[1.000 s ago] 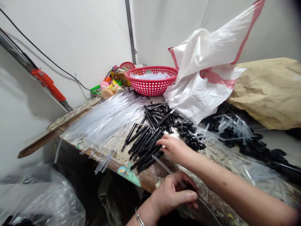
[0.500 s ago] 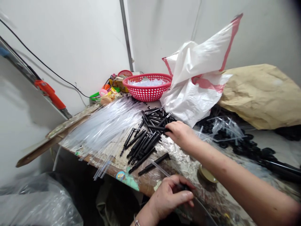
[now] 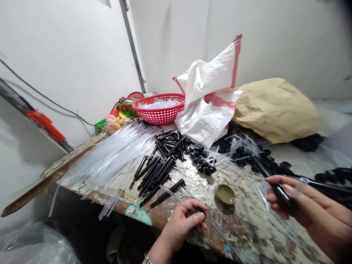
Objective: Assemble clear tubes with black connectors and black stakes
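My right hand [image 3: 299,205] is at the right, above the table, closed round a black plastic tube [image 3: 275,189] that sticks out up and to the left. My left hand [image 3: 183,223] rests at the table's near edge, its fingers pinched on a small dark piece with a thin clear tube [image 3: 176,192] running from it. A heap of black tubes [image 3: 161,161] lies in the middle of the worn table [image 3: 247,227]. A fan of clear thin tubes [image 3: 115,154] lies to its left. Small black caps [image 3: 203,161] sit behind.
A small round olive lid [image 3: 225,193] lies between my hands. A red basket [image 3: 159,108] stands at the back, with a white and red plastic bag [image 3: 209,99] and a brown paper sack [image 3: 275,108] to its right. More black parts [image 3: 277,167] sprawl at the right.
My right hand has left the heap of black tubes and drawn back to the right with one tube in it. The view has swung right. My left hand has stayed at the table's edge.
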`<state>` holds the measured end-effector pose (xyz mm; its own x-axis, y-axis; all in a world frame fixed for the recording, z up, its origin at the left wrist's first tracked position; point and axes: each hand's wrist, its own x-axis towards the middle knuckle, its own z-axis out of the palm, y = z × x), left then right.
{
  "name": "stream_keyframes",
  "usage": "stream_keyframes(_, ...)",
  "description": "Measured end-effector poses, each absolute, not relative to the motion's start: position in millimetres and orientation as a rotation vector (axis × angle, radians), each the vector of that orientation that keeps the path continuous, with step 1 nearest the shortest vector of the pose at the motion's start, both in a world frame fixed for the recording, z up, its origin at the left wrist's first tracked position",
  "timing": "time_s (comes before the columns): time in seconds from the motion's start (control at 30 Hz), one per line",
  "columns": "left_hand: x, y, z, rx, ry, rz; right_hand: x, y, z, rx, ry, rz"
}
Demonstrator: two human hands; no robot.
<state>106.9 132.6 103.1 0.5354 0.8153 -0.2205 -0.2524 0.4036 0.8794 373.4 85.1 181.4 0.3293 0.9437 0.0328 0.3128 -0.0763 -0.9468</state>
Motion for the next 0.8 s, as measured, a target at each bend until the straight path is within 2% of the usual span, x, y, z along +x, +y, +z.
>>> stream_keyframes(0.13,107,134,105,0.939,0.759,0.767,381,53,185,-1.453,-0.79,1.017)
stream_keyframes(0.33,113,136,110,0.909,0.825,0.809,384,35,202,-1.596,-0.877,0.646)
stream_keyframes(0.4,115,134,111,0.888,0.862,0.842,386,32,200,-1.569,-0.853,0.626)
stream_keyframes(0.67,116,138,108,0.801,0.935,0.833,394,30,191,-1.453,-0.924,0.814)
stream_keyframes(0.8,114,139,107,0.799,0.924,0.809,381,44,181,-1.383,-0.883,1.104)
